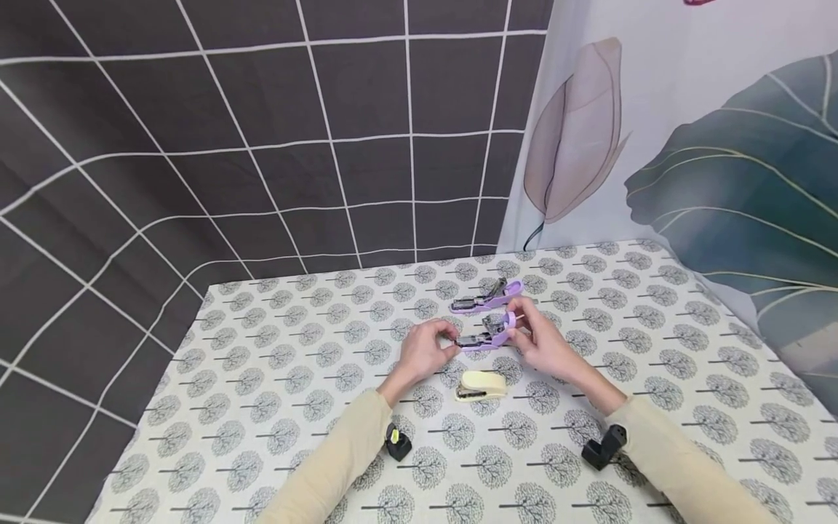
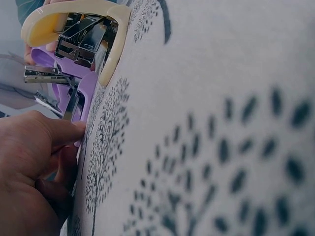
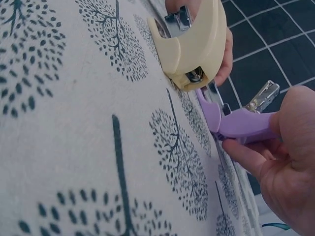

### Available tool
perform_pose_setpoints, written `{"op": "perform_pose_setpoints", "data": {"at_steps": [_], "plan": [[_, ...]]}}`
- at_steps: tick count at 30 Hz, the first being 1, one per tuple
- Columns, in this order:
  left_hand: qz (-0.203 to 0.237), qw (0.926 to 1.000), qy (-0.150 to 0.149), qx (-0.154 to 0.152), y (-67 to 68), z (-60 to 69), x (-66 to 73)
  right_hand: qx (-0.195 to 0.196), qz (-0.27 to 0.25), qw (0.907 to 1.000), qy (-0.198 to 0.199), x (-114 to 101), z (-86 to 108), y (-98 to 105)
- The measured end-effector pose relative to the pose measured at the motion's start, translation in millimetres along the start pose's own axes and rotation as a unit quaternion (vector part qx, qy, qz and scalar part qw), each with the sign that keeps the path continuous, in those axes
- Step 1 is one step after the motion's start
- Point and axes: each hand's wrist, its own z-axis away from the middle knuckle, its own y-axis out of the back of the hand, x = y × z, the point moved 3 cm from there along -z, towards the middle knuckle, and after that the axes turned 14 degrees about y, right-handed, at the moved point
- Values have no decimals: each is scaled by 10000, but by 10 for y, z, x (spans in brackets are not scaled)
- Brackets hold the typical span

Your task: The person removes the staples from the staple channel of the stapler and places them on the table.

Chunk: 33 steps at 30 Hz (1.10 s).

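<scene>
Two purple staplers lie spread apart on the table. The nearer purple stapler (image 1: 481, 342) is between both hands. Its left end is pinched by the left hand (image 1: 425, 349), thumb and fingertips at the tip of the base (image 2: 83, 105). The right hand (image 1: 546, 349) pinches its hinge end, thumb above and a finger below the purple part (image 3: 243, 123). Just behind lies the farther purple stapler (image 1: 487, 298), touched by neither hand. A cream stapler (image 1: 481, 386) stands closed in front of the hands; it also shows in the right wrist view (image 3: 197, 49).
The table has a white cloth (image 1: 262, 400) printed with grey trees. A dark curtain with white grid lines (image 1: 262, 109) hangs behind and to the left; a pale curtain with large leaves (image 1: 720, 182) hangs at the right.
</scene>
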Motion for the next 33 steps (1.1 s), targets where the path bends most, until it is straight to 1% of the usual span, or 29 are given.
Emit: {"op": "perform_pose_setpoints", "data": {"at_steps": [5, 8, 13, 19, 23, 28, 33], "plan": [[45, 9999, 75, -62, 6, 5, 10, 79, -301, 9994, -117, 47, 41, 19], [45, 10000, 62, -64, 5, 1, 16, 211, -740, 9968, -223, 78, 74, 28], [10, 10000, 6, -38, 7, -7, 12, 364, -1572, 9859, -454, 135, 128, 34], [-29, 10000, -6, -40, 12, 0, 13, 457, -2232, 9723, -519, 178, 175, 37], [-48, 10000, 4, -14, 15, 0, 17, 507, -2486, 9651, -654, 208, 208, 34], [-47, 10000, 3, -20, 17, 4, 23, 581, -2692, 9582, -769, 246, 245, 33], [-42, 10000, 38, -6, 10, 7, 18, 521, -2663, 9588, -846, 253, 257, 45]]}}
